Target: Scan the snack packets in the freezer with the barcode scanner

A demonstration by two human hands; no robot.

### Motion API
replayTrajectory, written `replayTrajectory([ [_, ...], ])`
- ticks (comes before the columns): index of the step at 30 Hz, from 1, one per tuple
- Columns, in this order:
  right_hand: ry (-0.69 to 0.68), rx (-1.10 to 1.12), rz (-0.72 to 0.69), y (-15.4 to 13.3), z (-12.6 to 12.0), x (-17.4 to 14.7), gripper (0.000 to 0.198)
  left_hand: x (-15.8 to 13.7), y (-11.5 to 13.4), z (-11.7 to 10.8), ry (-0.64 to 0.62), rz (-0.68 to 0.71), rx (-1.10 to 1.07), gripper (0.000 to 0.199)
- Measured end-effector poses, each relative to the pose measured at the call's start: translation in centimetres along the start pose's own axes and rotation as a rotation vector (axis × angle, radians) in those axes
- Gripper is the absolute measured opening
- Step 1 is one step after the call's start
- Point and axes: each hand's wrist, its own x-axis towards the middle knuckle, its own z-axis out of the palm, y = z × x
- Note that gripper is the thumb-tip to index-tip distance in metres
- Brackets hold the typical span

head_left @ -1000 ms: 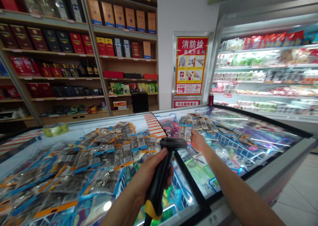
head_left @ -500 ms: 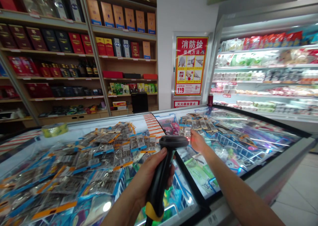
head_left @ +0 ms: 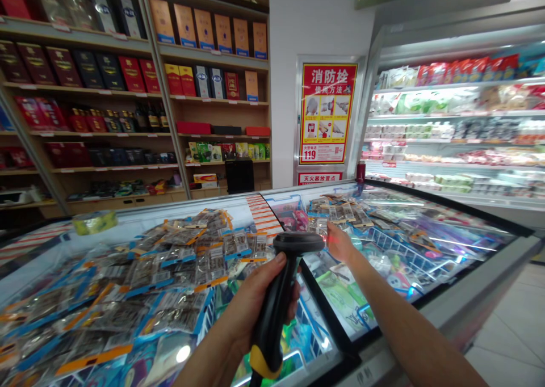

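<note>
My left hand is wrapped around the grip of a black and yellow barcode scanner. The scanner's head points forward, away from me. Beyond it, my right hand pinches the edge of a small clear-and-brown packet, partly hidden behind the scanner head. Red light falls on the right fingers. Many similar packets with blue and orange edges lie spread over the left glass top of a chest freezer. A further heap of packets lies on the right glass, just past my right hand.
A roll of tape sits at the freezer's back left. The freezer's black frame runs between the glass panes, with wire baskets below. Boxed bottles line shelves behind, and a lit refrigerated display stands at right.
</note>
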Motion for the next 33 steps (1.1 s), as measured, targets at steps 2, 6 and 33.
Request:
replayTrajectory([
  [2, -0.01, 0.012, 0.03, -0.09, 0.01, -0.05, 0.019, 0.0, -0.06, -0.04, -0.008, 0.001, 0.0, 0.031],
  [6, 0.004, 0.044, 0.063, -0.17, 0.1, -0.07, 0.02, 0.01, -0.16, -0.11, -0.021, 0.004, -0.003, 0.031],
  [33, -0.017, 0.023, 0.083, -0.14, 0.0, -0.05, 0.019, -0.17, -0.07, 0.12, 0.012, 0.009, 0.026, 0.031],
])
